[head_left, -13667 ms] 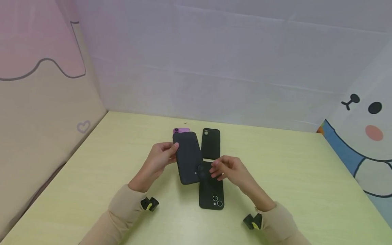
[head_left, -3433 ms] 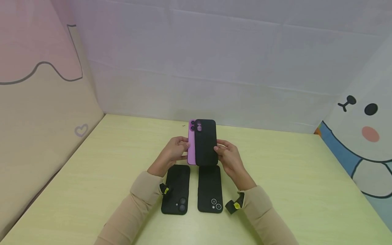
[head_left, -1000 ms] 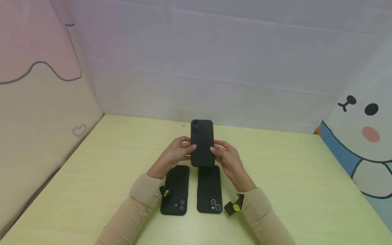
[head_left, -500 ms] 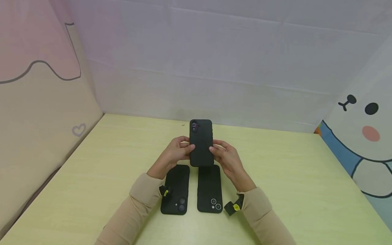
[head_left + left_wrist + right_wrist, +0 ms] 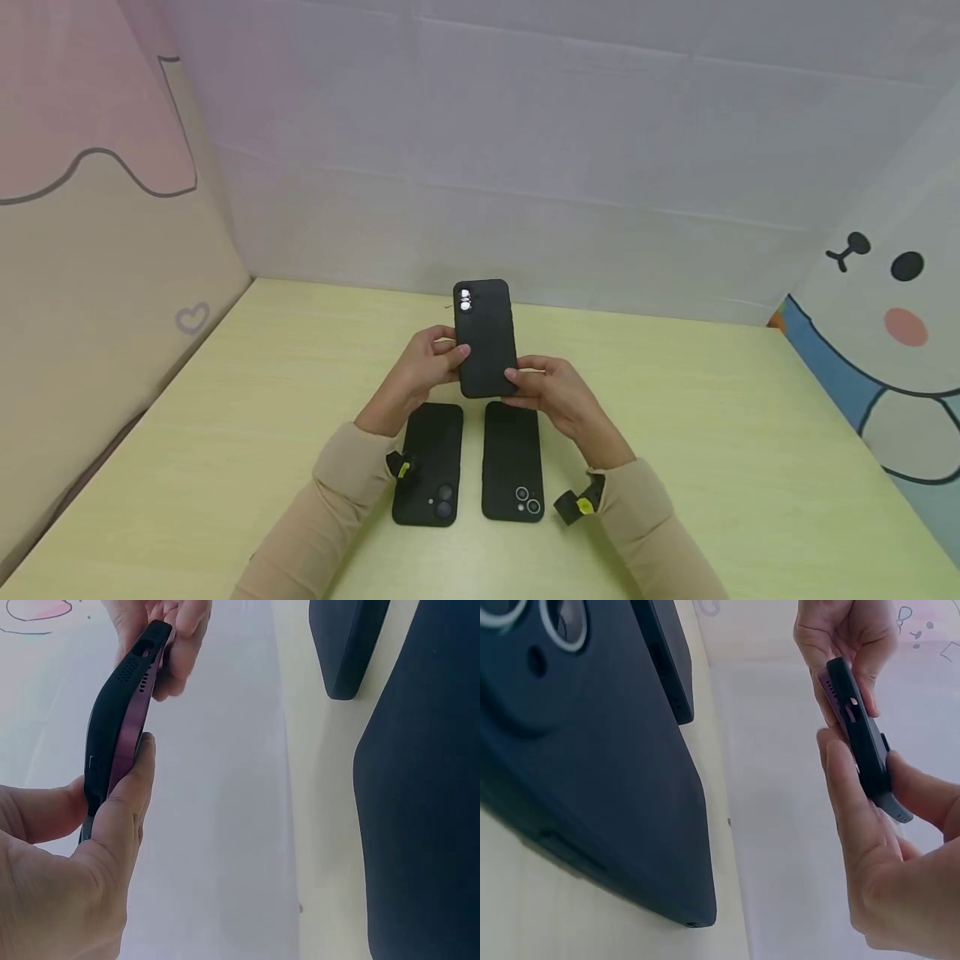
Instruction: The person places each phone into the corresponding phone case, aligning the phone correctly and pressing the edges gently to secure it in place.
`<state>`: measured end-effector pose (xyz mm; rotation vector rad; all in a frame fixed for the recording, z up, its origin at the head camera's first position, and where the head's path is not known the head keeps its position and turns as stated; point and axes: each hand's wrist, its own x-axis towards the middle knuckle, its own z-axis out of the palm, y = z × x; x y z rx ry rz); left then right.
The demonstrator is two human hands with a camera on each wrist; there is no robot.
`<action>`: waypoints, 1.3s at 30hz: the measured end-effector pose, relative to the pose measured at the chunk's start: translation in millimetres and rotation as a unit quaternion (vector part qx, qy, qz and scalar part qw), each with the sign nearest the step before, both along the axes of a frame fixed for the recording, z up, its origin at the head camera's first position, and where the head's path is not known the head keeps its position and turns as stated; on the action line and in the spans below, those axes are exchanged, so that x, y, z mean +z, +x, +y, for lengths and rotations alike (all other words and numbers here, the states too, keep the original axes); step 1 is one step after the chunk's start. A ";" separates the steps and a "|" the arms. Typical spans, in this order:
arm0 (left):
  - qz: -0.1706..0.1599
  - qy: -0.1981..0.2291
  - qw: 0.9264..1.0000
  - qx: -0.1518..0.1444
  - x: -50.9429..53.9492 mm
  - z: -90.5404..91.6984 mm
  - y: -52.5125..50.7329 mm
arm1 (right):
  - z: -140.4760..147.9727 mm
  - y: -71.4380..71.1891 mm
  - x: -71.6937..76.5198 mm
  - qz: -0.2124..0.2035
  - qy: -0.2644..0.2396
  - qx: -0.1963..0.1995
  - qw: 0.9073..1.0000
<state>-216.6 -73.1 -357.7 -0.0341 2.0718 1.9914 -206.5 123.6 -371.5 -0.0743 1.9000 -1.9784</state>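
Both hands hold a black phone case (image 5: 487, 342) raised above the table, its back towards the head camera. A purple phone (image 5: 129, 739) sits in it; in the left wrist view its edge stands partly out of the case along one side. My left hand (image 5: 423, 367) pinches the left side, thumb on the back and fingers behind. At the lower right corner my right hand (image 5: 557, 395) pinches it between thumb and fingers. The phone's screen side is hidden in the head view.
Below the hands lie a phone in a black case (image 5: 512, 458), with silver-ringed lenses, and another black-cased phone (image 5: 429, 462), with dark lenses, partly behind the left wrist's camera. A pale wall (image 5: 525, 167) rises behind the yellow table (image 5: 712, 433).
Earlier the left hand laid down another black-cased phone. Then the purple phone and black case, held apart, were brought together. Now they are lifted and tilted; the right hand has shifted to the lower corner.
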 end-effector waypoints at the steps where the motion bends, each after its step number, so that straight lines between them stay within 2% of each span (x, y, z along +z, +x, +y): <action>1: 0.000 0.002 1.000 0.002 0.4 0.0 -0.2 | 0.2 0.2 0.3 0.001 0.001 0.009 1.000; 4: 0.000 0.007 1.000 0.001 0.4 -0.2 -0.5 | 0.9 0.7 0.4 0.014 0.005 0.023 1.000; 8: 0.000 0.013 1.000 -0.002 -0.5 0.2 -0.5 | 1.2 1.6 0.0 0.039 0.019 0.018 0.999; 13: 0.001 0.019 1.000 -0.004 0.2 0.9 -0.8 | 2.5 2.0 -0.6 0.052 0.026 0.008 0.998; 20: 0.002 0.028 0.999 0.027 1.6 2.5 -0.2 | 1.6 3.2 2.8 0.063 0.019 0.008 0.998; 29: 0.000 0.049 0.998 0.051 2.3 3.0 -1.4 | -0.5 3.8 2.8 0.039 -0.033 0.019 0.999; 35: -0.006 0.075 0.995 0.071 1.9 7.1 -1.2 | -5.9 5.9 3.0 -0.001 -0.070 0.007 0.997; 39: -0.004 0.089 0.993 0.072 1.1 12.0 -0.3 | -10.1 8.4 2.4 -0.006 -0.078 0.000 0.997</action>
